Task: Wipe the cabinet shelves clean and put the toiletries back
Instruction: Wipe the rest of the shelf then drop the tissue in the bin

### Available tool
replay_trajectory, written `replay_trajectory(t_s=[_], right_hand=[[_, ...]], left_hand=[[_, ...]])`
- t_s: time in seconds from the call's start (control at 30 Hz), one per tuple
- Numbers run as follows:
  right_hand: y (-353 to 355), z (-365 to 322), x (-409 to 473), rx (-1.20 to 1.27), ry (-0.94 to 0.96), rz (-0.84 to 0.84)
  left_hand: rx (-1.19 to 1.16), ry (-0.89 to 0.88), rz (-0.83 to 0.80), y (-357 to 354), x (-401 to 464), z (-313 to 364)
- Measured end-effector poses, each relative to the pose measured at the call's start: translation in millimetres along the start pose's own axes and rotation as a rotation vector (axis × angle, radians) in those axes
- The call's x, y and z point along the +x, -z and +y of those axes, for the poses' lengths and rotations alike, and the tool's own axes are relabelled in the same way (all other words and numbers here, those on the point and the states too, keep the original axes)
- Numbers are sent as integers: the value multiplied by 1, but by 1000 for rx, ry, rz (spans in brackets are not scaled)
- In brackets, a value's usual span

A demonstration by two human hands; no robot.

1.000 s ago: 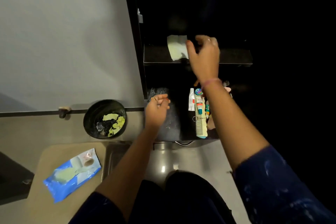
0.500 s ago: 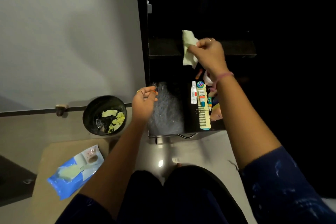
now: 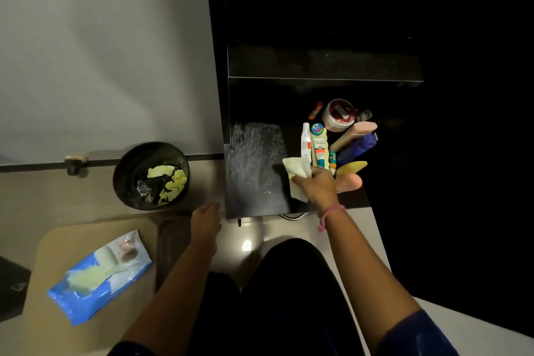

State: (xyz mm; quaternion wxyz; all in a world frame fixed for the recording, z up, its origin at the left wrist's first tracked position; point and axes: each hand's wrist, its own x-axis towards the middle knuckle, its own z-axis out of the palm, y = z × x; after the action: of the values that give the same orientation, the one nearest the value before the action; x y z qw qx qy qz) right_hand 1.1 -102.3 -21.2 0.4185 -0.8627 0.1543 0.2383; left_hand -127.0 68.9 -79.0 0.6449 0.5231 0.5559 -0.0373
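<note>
Her right hand [image 3: 316,186] pinches a pale wipe [image 3: 297,175] against the dark bottom shelf [image 3: 254,170], just beside the huddled toiletries [image 3: 332,141], while her left hand [image 3: 205,218] hangs relaxed, holding nothing, near the black bin [image 3: 150,175].

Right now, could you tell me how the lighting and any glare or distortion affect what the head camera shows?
Head view: the cabinet interior is nearly black, hiding the upper shelf; streaks glint on the wet shelf; a bright glare spot sits on the floor; wide-angle distortion bends the edges; the right hand with the wipe is slightly blurred.
</note>
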Motion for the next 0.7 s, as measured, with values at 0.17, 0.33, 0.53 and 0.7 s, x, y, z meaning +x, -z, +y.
replay_trajectory(t_s=[0.17,0.33,0.53,0.7], right_hand=[[-7,-50,55,-158,286,109],[-21,-77,121,-561,496,298],[-55,-68,139,-1037,522,149],[-71,-74,140,-983,530,77]], left_hand=[[-59,86,-44,-16,15,-11],[-201,93,-4,-20,22,-20],[-359,208,-12,-14,24,-42],[-500,261,-112,-8,27,-50]])
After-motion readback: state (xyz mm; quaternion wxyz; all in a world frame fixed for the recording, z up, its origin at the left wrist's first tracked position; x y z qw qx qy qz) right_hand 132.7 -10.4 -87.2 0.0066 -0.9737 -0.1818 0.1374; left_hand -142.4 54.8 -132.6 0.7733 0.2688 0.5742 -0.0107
